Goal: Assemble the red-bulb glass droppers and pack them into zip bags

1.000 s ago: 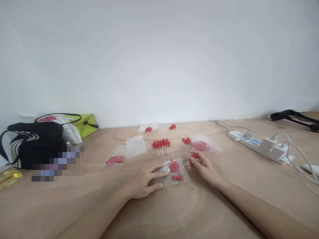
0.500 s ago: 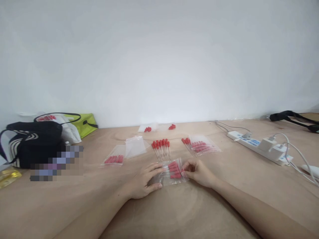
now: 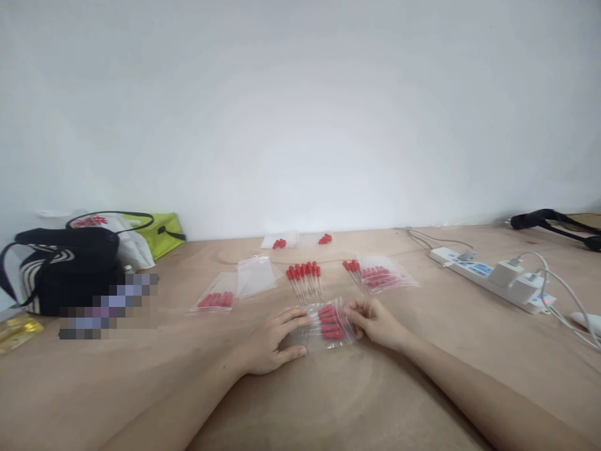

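Observation:
A clear zip bag (image 3: pixel 315 341) with several red-topped droppers (image 3: pixel 331 322) inside lies on the table between my hands. My left hand (image 3: pixel 277 341) rests on its left part with fingers spread. At the bag's right edge, by the opening, my right hand (image 3: pixel 369 322) pinches the plastic. Beyond the bag, loose red-topped droppers (image 3: pixel 304 275) lie fanned out, and a smaller group (image 3: pixel 352 269) is to their right. Filled bags sit at the left (image 3: pixel 215 300) and the right (image 3: pixel 382 277). Flat bags (image 3: pixel 256 277) without droppers lie left of the loose droppers.
Small red pieces lie at the back, at left (image 3: pixel 280 243) and right (image 3: pixel 325 238). A white power strip (image 3: pixel 488 279) with plugs and cables is at the right, a black strap-like object (image 3: pixel 554 224) behind it. At the left stand a black bag (image 3: pixel 79 269) and a green bag (image 3: pixel 162 237).
My right hand has shifted slightly along the right edge of the bag. The droppers inside lie a little straighter. My left hand has stayed almost still.

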Demonstrator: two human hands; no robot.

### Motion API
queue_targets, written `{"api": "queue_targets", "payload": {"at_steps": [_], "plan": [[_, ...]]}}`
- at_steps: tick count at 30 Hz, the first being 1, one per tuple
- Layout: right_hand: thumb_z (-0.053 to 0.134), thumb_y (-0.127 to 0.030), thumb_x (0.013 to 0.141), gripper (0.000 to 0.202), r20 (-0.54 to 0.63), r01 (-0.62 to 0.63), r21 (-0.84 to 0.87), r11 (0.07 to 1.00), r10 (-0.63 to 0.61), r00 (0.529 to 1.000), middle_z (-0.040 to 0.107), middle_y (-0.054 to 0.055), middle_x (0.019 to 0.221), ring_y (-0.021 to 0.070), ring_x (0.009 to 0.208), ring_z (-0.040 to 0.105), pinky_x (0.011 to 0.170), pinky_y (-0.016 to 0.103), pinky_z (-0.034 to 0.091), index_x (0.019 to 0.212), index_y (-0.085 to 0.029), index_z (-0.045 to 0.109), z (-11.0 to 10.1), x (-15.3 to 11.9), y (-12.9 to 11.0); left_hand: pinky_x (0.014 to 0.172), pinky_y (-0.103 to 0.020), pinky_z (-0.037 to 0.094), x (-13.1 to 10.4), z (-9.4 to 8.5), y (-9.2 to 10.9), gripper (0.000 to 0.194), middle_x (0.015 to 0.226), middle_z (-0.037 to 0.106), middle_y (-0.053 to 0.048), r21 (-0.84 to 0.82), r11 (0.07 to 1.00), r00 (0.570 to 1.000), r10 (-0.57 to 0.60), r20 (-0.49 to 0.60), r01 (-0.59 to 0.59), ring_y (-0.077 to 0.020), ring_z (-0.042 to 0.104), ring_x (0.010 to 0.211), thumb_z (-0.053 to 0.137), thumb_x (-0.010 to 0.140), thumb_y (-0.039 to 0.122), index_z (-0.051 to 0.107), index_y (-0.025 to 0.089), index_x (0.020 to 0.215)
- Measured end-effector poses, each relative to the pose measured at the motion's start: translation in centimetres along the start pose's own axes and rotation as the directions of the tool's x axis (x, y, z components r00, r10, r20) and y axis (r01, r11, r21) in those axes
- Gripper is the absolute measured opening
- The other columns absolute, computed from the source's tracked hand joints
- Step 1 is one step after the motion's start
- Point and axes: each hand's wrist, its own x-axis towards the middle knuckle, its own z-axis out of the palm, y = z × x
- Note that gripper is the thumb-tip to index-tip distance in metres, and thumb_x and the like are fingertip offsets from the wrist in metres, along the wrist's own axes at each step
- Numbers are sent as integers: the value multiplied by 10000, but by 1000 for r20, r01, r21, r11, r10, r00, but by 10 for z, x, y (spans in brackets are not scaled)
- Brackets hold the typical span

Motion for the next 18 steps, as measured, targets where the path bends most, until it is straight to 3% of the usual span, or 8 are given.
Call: {"api": "queue_targets", "payload": {"at_steps": [3, 6, 12, 18], "plan": [[485, -534, 707, 384, -136, -77, -85, 993, 65, 989, 429, -53, 433, 62, 361, 364, 369, 193, 272, 573, -174, 472, -3, 2, -2, 1006, -429, 251, 0, 0, 0, 485, 1356, 335, -43, 2, 1000, 1000, 8, 0, -8, -239, 287, 1235, 464, 824, 397, 351, 276, 1280], [589, -510, 632, 364, -165, -42, -125, 991, 21, 986, 493, -32, 497, 73, 449, 420, 419, 193, 300, 578, -159, 508, -3, 5, 3, 1005, -428, 253, 1, -1, 0, 485, 1361, 327, -39, -3, 1000, 1000, 17, 8, -17, -239, 285, 1237, 472, 823, 380, 348, 283, 1282], [678, -449, 544, 358, -42, -79, 66, 995, 82, 996, 490, -41, 482, 61, 432, 383, 428, 202, 289, 537, -161, 465, 5, 12, 9, 1000, -431, 258, 0, -1, 0, 475, 1351, 345, -41, -37, 998, 999, 43, 5, -43, -251, 302, 1228, 478, 819, 390, 370, 289, 1270], [694, -464, 524, 376, -105, -31, 257, 966, 59, 993, 465, -56, 471, 57, 429, 385, 426, 199, 291, 542, -168, 463, 4, 12, 2, 994, -416, 270, -1, -1, -1, 468, 1346, 333, -48, -94, 995, 999, 24, -46, -28, -246, 315, 1214, 471, 822, 356, 364, 277, 1271]]}}
